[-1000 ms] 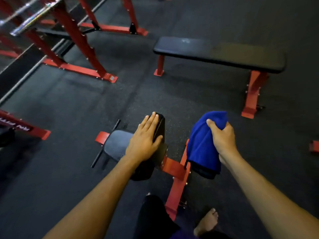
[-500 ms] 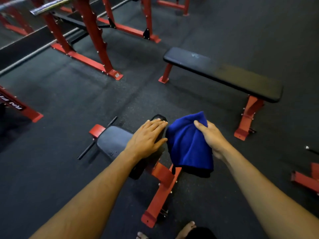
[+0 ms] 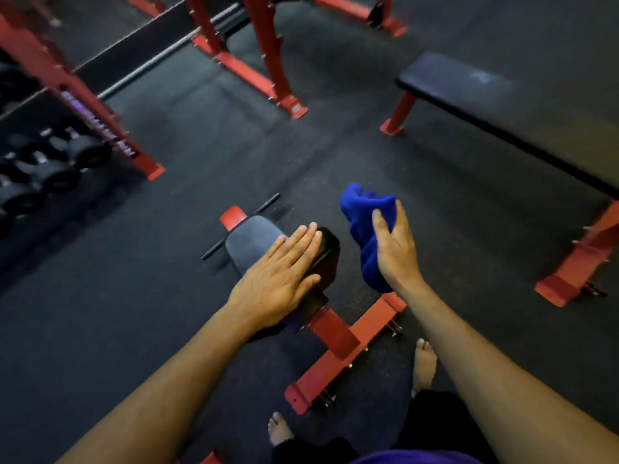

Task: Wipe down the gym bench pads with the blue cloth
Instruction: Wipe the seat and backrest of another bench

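The right hand's fingers (image 3: 382, 226) are curled round a bunched blue cloth (image 3: 363, 226), thumb on the far side, so the fabric is gathered in a loose fist and its tail hangs below the wrist in the air, just beside the small bench's back pad (image 3: 326, 254) and touching nothing else. The right hand (image 3: 395, 249) carries it with no sign of strain; the cloth looks soft, light and limp, so it should fold to whatever shape it is pressed against (a flatter wad under the palm would likely cover more pad than this crumpled grip). The left hand (image 3: 281, 279) lies flat, its fingers straight and close together, pressing on top of the pad where the seat pad (image 3: 249, 239) meets the back pad. That padding looks smooth, firm vinyl, probably a little slick, on a red steel frame (image 3: 338, 333) that seems heavy enough to stay put under wiping pressure. Farther out, across the dark rubber floor (image 3: 201, 162), a long flat bench (image 3: 469, 88) waits to the right, its pad another surface to wipe, with red racks and dumbbells (image 3: 50, 169) to the left.
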`<state>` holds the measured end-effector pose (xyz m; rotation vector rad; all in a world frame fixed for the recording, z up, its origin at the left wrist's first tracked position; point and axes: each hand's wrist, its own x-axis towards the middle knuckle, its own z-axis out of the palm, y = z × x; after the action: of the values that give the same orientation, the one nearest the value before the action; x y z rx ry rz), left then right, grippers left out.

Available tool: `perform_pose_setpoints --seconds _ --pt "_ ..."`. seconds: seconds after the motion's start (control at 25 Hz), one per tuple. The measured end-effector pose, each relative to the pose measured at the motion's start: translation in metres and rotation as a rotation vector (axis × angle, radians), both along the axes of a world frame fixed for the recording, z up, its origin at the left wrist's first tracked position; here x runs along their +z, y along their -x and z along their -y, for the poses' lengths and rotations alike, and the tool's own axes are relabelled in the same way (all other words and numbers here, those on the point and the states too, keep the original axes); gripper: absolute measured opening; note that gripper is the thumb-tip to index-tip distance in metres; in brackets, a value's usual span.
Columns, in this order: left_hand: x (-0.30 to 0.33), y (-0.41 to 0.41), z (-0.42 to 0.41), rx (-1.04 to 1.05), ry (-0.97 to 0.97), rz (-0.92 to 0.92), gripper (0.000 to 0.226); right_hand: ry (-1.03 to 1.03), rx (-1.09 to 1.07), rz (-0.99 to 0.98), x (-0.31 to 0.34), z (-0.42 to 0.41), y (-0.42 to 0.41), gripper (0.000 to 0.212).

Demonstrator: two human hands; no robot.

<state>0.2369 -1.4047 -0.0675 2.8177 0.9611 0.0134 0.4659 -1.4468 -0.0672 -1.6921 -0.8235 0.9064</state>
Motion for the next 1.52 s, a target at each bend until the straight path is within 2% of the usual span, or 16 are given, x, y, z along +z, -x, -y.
perform_pose_setpoints --seconds 0.08,0.2,0.28,0.36,0.52,0.68,0.72,0.84,0.96,1.08,1.16,1.2,1.24,1.36,1.44,1.52 --pt "-0.001 -0.006 0.005 0.088 -0.031 0.04 0.061 -0.02 0.19 -0.054 -0.02 -0.022 -0.009 0.033" --pt "0.006 -0.007 0.008 0.042 -0.043 0.074 0.052 -0.056 0.424 -0.146 -0.043 -0.033 0.002 0.053" --pt "0.009 -0.01 0.006 -0.002 -0.07 0.044 0.049 -0.086 0.531 -0.154 -0.056 -0.034 0.011 0.048" --pt "0.008 -0.012 0.006 -0.009 -0.086 0.008 0.048 -0.063 0.538 -0.195 -0.073 -0.039 0.012 0.045" --pt "0.009 -0.014 0.003 -0.006 -0.088 -0.028 0.049 0.157 0.542 -0.284 -0.109 -0.062 0.009 0.086" --pt "0.008 -0.015 0.003 -0.005 -0.083 -0.081 0.055 0.364 0.583 -0.358 -0.152 -0.081 0.008 0.096" --pt "0.008 -0.015 0.004 0.0 -0.083 -0.091 0.057 0.4 0.57 -0.389 -0.165 -0.085 0.009 0.097" --pt "0.008 -0.014 0.005 -0.007 -0.086 -0.114 0.06 0.399 0.477 -0.452 -0.158 -0.081 0.015 0.076" --pt "0.006 -0.013 0.004 -0.01 -0.089 -0.111 0.058 0.218 0.418 -0.445 -0.102 -0.059 0.021 0.065" --pt "0.006 -0.013 0.004 -0.001 -0.081 -0.097 0.055 -0.106 0.457 -0.276 -0.058 -0.035 0.02 0.041" --pt "0.005 -0.012 0.005 -0.005 -0.081 -0.098 0.053 -0.269 0.479 -0.167 -0.068 -0.026 0.022 0.042" --pt "0.004 -0.012 0.005 -0.01 -0.082 -0.099 0.053 -0.276 0.482 -0.174 -0.079 -0.029 0.021 0.046" --pt "0.004 -0.013 0.004 -0.011 -0.08 -0.099 0.053 -0.202 0.475 -0.233 -0.09 -0.033 0.021 0.054" --pt "0.004 -0.011 0.005 0.001 -0.066 -0.096 0.056 0.196 0.441 -0.424 -0.107 -0.051 0.015 0.07" --pt "0.005 -0.012 0.006 0.008 -0.068 -0.096 0.056 0.297 0.459 -0.452 -0.122 -0.062 0.011 0.068" --pt "0.005 -0.014 0.006 0.021 -0.067 -0.083 0.053 0.306 0.455 -0.448 -0.121 -0.068 0.012 0.066"
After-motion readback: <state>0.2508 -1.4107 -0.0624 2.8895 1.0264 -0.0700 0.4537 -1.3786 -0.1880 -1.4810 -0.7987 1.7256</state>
